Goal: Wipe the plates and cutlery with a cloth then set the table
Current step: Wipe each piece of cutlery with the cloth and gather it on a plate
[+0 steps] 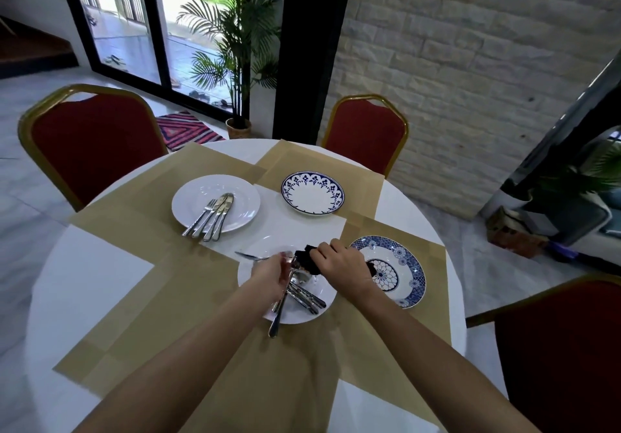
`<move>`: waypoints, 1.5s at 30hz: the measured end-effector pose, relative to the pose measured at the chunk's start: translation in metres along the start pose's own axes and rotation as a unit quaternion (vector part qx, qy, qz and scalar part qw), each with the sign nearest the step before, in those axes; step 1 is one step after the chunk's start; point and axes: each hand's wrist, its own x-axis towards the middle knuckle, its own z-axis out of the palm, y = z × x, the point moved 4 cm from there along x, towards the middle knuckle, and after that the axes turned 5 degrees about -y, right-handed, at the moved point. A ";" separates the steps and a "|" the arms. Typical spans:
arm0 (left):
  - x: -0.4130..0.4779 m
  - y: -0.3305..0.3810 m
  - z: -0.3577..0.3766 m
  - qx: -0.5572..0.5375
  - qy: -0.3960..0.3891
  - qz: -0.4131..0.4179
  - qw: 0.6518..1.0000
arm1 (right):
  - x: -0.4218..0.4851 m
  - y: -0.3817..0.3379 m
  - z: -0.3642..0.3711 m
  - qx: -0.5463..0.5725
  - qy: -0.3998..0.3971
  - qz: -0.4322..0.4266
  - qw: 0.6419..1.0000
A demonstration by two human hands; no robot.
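My left hand (270, 276) grips a piece of silver cutlery (280, 308) over the near white plate (322, 305); its handle points toward me. My right hand (339, 266) holds a dark cloth (307, 259) against the upper end of that piece. Several more pieces of cutlery (307, 296) lie on this plate, and a spoon (250, 256) rests at its far rim. Further left, another white plate (242, 204) carries several pieces of cutlery (211, 217). A blue-patterned plate (408, 274) sits right of my hands. A blue-rimmed white plate (312, 197) sits at the back.
The round white table (90, 274) is covered with tan placemats (188, 301). Red chairs with gold frames stand at the far left (90, 143), at the back (366, 133) and at the near right (564, 348). A potted palm (238, 62) stands by the glass door.
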 end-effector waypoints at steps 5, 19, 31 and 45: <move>0.026 0.032 -0.016 0.037 0.065 0.018 0.997 | -0.006 -0.013 0.018 0.024 -0.034 -0.018 0.999; 0.110 0.157 -0.054 0.637 0.170 0.166 0.734 | -0.006 0.016 0.076 0.132 -0.060 0.063 0.987; 0.146 0.152 -0.052 0.792 0.176 0.239 0.534 | -0.005 0.012 0.090 0.126 -0.065 0.004 0.990; 0.065 0.046 -0.034 0.792 0.036 0.345 0.503 | -0.041 -0.002 0.083 0.079 -0.198 0.087 0.973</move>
